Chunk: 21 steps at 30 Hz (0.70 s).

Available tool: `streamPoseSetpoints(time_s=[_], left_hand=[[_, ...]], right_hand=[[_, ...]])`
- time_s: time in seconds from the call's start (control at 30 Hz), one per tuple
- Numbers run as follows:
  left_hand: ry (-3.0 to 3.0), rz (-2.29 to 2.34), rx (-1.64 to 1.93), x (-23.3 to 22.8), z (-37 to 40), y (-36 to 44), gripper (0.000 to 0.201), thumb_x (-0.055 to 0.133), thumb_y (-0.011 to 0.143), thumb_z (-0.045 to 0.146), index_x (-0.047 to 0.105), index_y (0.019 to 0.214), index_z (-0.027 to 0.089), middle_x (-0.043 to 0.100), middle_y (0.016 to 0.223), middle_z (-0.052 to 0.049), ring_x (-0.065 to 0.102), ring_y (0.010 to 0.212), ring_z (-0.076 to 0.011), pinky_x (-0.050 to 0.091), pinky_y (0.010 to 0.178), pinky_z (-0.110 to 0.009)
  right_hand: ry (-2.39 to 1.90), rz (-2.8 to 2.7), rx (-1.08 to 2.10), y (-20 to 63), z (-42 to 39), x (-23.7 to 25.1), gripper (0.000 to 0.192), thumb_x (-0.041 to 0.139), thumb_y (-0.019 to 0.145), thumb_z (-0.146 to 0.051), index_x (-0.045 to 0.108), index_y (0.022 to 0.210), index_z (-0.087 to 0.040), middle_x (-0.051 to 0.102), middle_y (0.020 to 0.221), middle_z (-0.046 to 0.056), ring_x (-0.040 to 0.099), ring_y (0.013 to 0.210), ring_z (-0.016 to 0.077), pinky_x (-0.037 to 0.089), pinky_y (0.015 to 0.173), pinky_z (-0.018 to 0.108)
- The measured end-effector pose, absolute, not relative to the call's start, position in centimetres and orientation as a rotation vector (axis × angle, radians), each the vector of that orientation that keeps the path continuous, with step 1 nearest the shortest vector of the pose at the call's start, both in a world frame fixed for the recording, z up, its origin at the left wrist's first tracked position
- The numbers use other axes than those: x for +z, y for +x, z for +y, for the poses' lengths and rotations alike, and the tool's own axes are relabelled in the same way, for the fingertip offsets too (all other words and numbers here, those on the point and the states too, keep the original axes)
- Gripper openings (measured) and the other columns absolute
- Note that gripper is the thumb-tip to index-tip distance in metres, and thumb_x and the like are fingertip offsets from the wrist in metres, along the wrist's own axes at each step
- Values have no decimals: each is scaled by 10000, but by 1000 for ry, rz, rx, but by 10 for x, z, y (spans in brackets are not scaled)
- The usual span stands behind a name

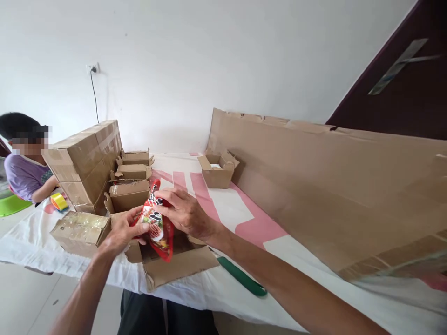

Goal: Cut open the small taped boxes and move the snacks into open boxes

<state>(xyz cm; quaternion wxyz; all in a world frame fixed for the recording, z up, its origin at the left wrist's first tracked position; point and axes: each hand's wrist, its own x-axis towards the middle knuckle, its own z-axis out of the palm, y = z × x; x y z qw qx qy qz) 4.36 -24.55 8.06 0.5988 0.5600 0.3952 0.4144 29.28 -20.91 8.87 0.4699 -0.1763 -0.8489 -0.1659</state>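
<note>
Left hand [122, 231]: clasps the red snack packet [157, 223] from below.
Right hand [183, 211]: pinches its upper edge.
Packet: upright over the open carton [174, 265].
Technique: keep flat, lower squarely between flaps, avoid crushing.

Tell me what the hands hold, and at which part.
Both hold a red snack packet: left hand at its left edge, right hand near its top, above an open cardboard box.
</note>
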Motion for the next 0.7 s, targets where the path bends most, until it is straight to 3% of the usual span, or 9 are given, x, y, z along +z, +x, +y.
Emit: streamPoseSetpoints(time_s=[0.1,0.2,0.3,0.37,0.5,0.6,0.7], left_hand=[[1207,870,1108,70,-242,57,794,1008,654,370,684,1353,178,814,1131,-107,777,851,-228,629,689,-277],[1176,809,1299,63,-234,65,791,1021,619,304,681,1323,180,804,1179,-99,781,961,-247,648,851,-334],[1184,766,1428,60,-224,71,745,1011,636,325,695,1297,186,802,1182,-86,779,982,-246,639,883,-337],[1201,737,1417,59,-217,73,752,1008,643,329,696,1315,196,806,1181,-83,779,981,-248,635,895,-349],[1311,769,1226,59,-200,67,645,1030,611,358,774,1168,156,826,1064,-94,775,912,-241,616,852,-329],[1366,831,1179,65,-186,59,557,1027,613,445,803,1019,135,826,934,-89,766,827,-223,599,787,-302],[1362,826,1238,74,-175,59,569,976,690,524,801,1082,150,834,955,-90,783,855,-237,615,849,-342]], right_hand=[[-685,-1779,27,286,-206,70,409,636,1046,-301,652,1453,-262,647,1477,142,604,1366,307,529,1148,543],[-904,-1412,592,281,-201,56,656,695,979,-563,558,1547,-266,610,1545,153,607,1387,343,539,1132,575],[-896,-1226,1017,274,-192,51,729,771,846,-721,682,1397,-253,674,1483,151,652,1331,370,572,1077,554],[-771,-1224,1209,271,-184,53,646,834,779,-718,774,1202,-233,782,1284,129,733,1165,356,613,980,508],[-613,-1198,1279,271,-160,62,486,903,722,-635,813,960,-220,829,919,51,756,829,279,613,765,413],[-596,-1172,1234,272,-145,68,467,899,719,-621,817,979,-242,834,977,34,754,899,280,604,812,406],[-554,-1221,1234,269,-140,73,471,861,778,-624,810,1075,-263,828,1116,31,751,1022,286,595,909,414]])
